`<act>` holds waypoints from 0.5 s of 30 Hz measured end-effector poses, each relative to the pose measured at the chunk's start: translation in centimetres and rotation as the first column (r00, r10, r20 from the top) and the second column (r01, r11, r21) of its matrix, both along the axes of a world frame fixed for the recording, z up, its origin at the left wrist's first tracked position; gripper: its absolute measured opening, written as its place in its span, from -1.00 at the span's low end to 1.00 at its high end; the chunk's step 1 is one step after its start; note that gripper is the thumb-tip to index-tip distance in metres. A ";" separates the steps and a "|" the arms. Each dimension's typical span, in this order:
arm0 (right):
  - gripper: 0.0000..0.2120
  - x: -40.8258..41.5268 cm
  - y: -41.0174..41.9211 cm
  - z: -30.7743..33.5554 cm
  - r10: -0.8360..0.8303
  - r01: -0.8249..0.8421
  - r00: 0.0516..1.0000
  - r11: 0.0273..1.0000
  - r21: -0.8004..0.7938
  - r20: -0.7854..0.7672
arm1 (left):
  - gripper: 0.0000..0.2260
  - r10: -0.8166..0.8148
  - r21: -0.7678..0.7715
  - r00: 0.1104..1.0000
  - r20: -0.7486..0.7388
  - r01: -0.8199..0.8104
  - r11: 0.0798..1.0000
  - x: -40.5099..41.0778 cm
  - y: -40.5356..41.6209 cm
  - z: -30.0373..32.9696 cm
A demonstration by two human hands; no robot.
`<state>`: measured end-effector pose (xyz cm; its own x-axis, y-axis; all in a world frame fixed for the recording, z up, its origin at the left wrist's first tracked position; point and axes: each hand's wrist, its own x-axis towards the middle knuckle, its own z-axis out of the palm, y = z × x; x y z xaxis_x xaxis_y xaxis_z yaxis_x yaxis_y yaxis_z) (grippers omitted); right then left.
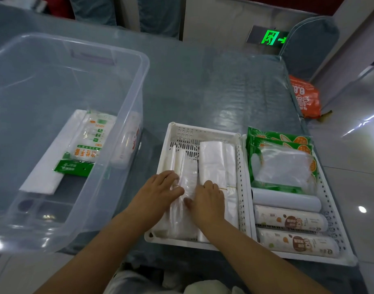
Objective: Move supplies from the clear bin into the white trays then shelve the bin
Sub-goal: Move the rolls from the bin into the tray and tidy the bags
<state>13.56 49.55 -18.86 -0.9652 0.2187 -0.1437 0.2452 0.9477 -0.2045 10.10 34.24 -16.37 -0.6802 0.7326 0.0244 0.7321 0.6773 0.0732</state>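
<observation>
The clear bin (126, 85) stands on the left of the table and holds a green-and-white glove packet (86, 145), a flat white pack (44, 170) and another white packet (130, 141). To its right sits a white perforated tray (203, 132) with two bundles of clear plastic bags (215, 162). My left hand (158, 192) lies flat on the left bundle (187, 175), fingers spread. My right hand (207, 200) presses on the bags between the two bundles, fingers curled. A second white tray (332, 211) further right holds green packets (281, 160) and three rolls (288, 221).
The table has a blue-grey cover under clear plastic. An orange bag (305, 96) lies off the table's far right corner beside a covered chair (309, 43). A glossy floor runs along the right. A green exit sign (271, 38) glows at the back.
</observation>
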 end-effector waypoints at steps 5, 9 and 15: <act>-0.80 -0.5 -0.1 0.9 -0.127 0.129 0.992 0.944 -0.303 0.025 | -0.40 0.027 0.004 0.998 0.054 -0.027 1.000 0.3 -0.4 0.0; -0.70 -0.5 -0.6 1.4 -0.192 0.245 0.970 0.775 -0.583 0.152 | -0.48 0.000 0.002 0.999 0.044 0.000 1.000 -0.3 -0.2 0.4; -0.73 0.4 -0.5 1.4 -0.305 0.269 0.949 0.665 -0.697 0.076 | -0.68 -0.086 0.103 0.993 0.082 0.078 0.992 -0.6 1.4 0.8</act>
<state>14.01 49.08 -17.45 -0.8807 0.3420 -0.3279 0.4547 0.4157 -0.7877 9.49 35.66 -15.58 -0.6207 0.7828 0.0436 0.7728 0.6015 0.2027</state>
